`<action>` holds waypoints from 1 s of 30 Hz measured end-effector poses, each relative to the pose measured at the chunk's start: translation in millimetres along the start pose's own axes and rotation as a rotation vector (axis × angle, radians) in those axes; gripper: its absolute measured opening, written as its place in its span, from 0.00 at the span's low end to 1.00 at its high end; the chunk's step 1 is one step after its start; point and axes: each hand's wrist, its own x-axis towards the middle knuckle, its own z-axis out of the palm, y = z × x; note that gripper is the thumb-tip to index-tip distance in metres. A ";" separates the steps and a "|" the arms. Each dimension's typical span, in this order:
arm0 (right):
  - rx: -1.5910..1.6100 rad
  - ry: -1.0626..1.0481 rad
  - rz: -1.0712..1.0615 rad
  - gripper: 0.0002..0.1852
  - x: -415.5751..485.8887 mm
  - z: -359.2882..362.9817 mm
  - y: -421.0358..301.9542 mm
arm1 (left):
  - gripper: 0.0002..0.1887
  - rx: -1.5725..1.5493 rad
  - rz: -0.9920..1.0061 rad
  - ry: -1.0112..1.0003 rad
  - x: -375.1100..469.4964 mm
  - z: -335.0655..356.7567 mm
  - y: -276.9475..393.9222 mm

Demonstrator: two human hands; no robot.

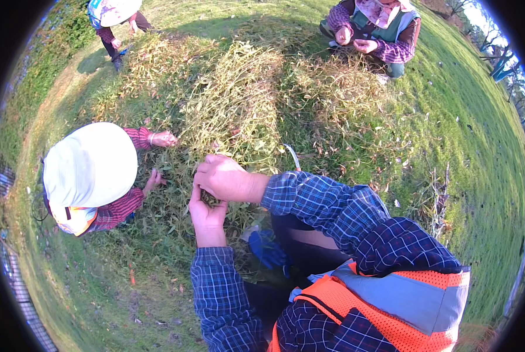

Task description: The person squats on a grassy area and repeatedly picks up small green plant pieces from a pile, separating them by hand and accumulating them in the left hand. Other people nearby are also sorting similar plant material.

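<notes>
My left hand [207, 215] is cupped, palm up, near the middle of the view, with small greenish-brown plant bits [209, 198] in it. Over it, my right hand [225, 178] is bent down with its fingers curled together against the left fingers; whether anything is between them is hidden. Both hands are bare below blue checked sleeves. Beyond them lies a large heap of cut leafy stems [240, 105], partly dried. A curved sickle blade [292, 156] shows just beyond my right forearm. On the ground by my legs is a blue glove [266, 248].
A person in a white hat [97, 163] crouches at the left, both hands at the plants close to mine. Two more people are at the far side, one at the upper left and one squatting at the upper right. Dry stalks [439, 204] lie on the grass at right.
</notes>
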 end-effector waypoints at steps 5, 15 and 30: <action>0.081 0.025 0.017 0.06 0.2 1.6 -9.6 | 0.16 -0.027 -0.007 -0.103 0.9 -8.9 6.5; 0.951 -0.028 0.644 0.08 1.3 -11.9 5.3 | 0.08 -0.163 -0.113 -0.388 -2.5 -33.6 11.6; 0.946 -0.124 0.621 0.03 -2.3 -8.3 4.9 | 0.12 -0.107 -0.095 -0.218 -25.8 -21.1 8.7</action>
